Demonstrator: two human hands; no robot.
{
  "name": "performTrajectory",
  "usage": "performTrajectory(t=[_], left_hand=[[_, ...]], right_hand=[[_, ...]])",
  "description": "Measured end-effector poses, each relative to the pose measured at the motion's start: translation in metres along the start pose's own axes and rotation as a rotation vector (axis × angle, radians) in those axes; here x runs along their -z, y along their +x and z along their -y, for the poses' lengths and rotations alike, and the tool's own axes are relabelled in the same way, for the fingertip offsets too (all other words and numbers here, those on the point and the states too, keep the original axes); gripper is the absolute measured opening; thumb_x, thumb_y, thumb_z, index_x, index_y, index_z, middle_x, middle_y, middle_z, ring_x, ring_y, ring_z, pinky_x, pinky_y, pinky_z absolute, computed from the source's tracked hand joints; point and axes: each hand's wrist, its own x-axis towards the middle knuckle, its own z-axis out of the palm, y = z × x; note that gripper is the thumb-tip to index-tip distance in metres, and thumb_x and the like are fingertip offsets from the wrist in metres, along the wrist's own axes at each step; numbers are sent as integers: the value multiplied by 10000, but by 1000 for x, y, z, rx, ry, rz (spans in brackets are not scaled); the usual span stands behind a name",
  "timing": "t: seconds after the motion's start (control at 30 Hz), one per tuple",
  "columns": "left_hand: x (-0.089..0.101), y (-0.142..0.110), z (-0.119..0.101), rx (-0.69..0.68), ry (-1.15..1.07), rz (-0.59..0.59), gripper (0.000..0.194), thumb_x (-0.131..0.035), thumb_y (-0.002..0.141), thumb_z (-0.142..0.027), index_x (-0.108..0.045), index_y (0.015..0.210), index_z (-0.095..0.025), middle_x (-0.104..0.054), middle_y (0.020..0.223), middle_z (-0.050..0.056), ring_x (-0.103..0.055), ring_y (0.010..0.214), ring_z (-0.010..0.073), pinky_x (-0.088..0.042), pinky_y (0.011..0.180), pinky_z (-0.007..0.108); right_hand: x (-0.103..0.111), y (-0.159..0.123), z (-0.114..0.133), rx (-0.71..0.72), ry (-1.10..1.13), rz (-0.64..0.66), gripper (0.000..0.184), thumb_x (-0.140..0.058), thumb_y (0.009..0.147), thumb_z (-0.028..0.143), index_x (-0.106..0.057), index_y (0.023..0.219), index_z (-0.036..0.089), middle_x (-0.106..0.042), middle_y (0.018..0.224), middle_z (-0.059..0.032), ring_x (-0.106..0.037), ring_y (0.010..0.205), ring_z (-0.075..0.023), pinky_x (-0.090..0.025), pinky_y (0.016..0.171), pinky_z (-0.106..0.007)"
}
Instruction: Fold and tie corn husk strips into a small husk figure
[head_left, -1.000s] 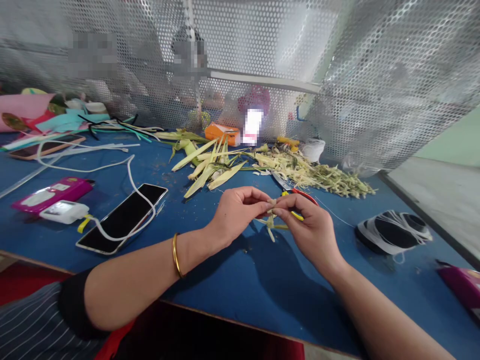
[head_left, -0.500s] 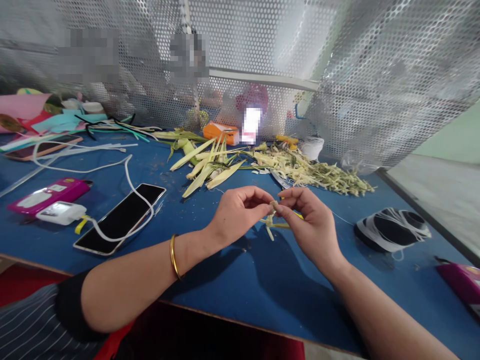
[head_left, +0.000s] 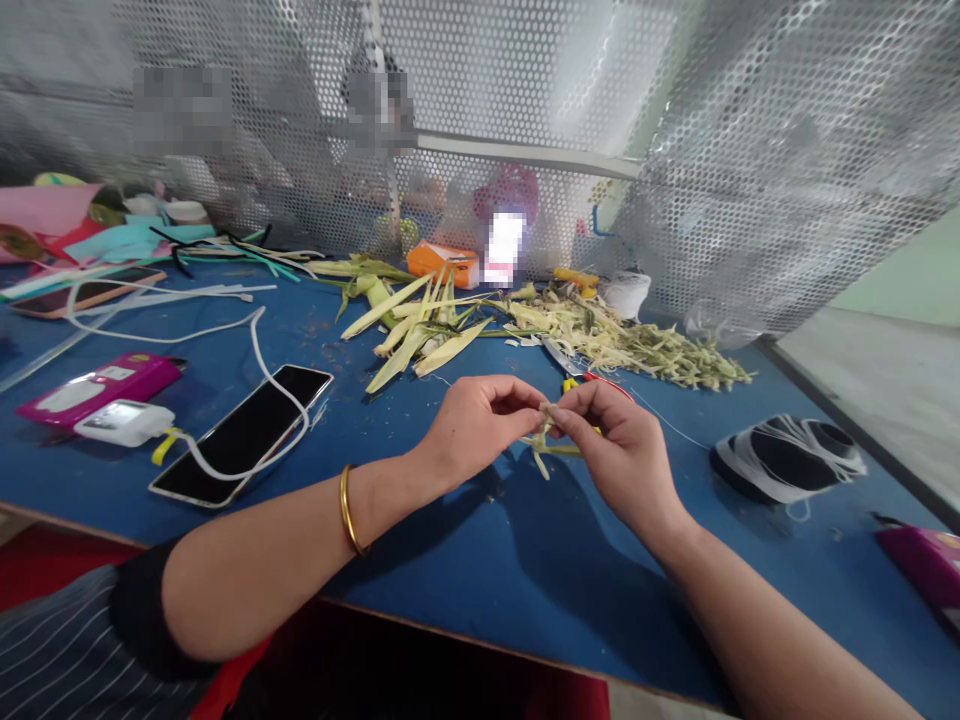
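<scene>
Between the fingertips of both hands is a small pale-green knotted piece of corn husk, its loose ends hanging just over the blue table. My left hand pinches it from the left, thumb against index finger. From the right, my right hand pinches the same piece. Scissors with red and yellow handles lie right behind, partly hidden by my right hand. Past my hands lie loose pale husk leaves and, to their right, a heap of small husk pieces.
A black spool of white thread lies at the right, its thread running toward my hands. On the left are a phone, a white cable and a magenta pack. An orange box stands before the perforated screen.
My right fingers drew slightly away from the husk piece half a second ago and are now closed on it again. My left hand keeps its pinch almost unmoved.
</scene>
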Motion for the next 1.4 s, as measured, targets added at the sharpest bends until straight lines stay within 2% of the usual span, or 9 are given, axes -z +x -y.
performTrajectory(t=[0.1,0.23,0.33,0.43,0.5,0.77,1.03,1.23,1.4], left_hand=[[0,0,1,16,14,1,66,-696,724,-180,-707,781,-150,-702,748,23,-636,716,127,-505,699,247],[-1,1,0,122,-152,-9,56,-706,715,-180,-688,750,-141,-672,689,11,-625,664,114,-509,685,252],[-1,1,-3,234,-319,-14,69,-712,713,-188,-668,723,-135,-654,657,4,-620,623,106,-508,657,253],[-1,1,-3,295,-404,2,95,-731,703,-201,-663,718,-136,-665,675,12,-623,615,105,-505,653,255],[0,1,-3,316,-420,14,96,-738,696,-199,-666,723,-141,-667,674,14,-624,615,107,-505,659,261],[0,1,-2,266,-359,16,90,-723,730,-236,-683,732,-156,-688,714,28,-663,687,134,-519,664,269],[-1,-1,-3,31,-55,-63,87,-692,761,-229,-717,768,-145,-713,714,36,-676,670,134,-562,681,261],[0,-2,-3,-20,2,-36,110,-671,766,-227,-728,791,-136,-727,724,49,-692,691,153,-576,694,266],[0,-1,0,-44,24,0,133,-698,739,-232,-726,837,-146,-742,780,53,-707,756,182,-580,756,306]], right_hand=[[-1,-1,0,16,-25,-1,162,-615,865,304,-586,747,197,-624,681,4,-584,640,-136,-450,616,-271],[1,-2,0,74,-41,-12,74,-597,879,278,-582,864,207,-638,715,3,-609,655,-146,-479,625,-278],[4,-2,0,247,-227,-34,140,-606,877,237,-581,1014,235,-669,804,-3,-635,754,-166,-485,715,-301],[6,-2,-1,424,-404,-5,77,-570,908,232,-610,971,254,-689,863,-16,-638,818,-186,-461,778,-327],[6,-2,-1,454,-442,8,92,-535,931,232,-624,935,259,-696,876,-24,-638,832,-193,-453,797,-338],[4,-2,3,332,-293,-16,109,-576,907,220,-630,817,251,-670,791,-13,-613,770,-182,-463,743,-327],[2,-1,4,94,-77,-26,71,-651,833,248,-649,776,207,-707,798,-27,-645,756,-178,-496,691,-302],[2,0,3,61,-42,-73,98,-667,809,262,-661,885,200,-689,759,-14,-628,696,-159,-503,648,-291],[2,0,6,50,-69,-72,71,-659,806,258,-690,777,201,-699,721,-18,-618,659,-157,-490,605,-279]])
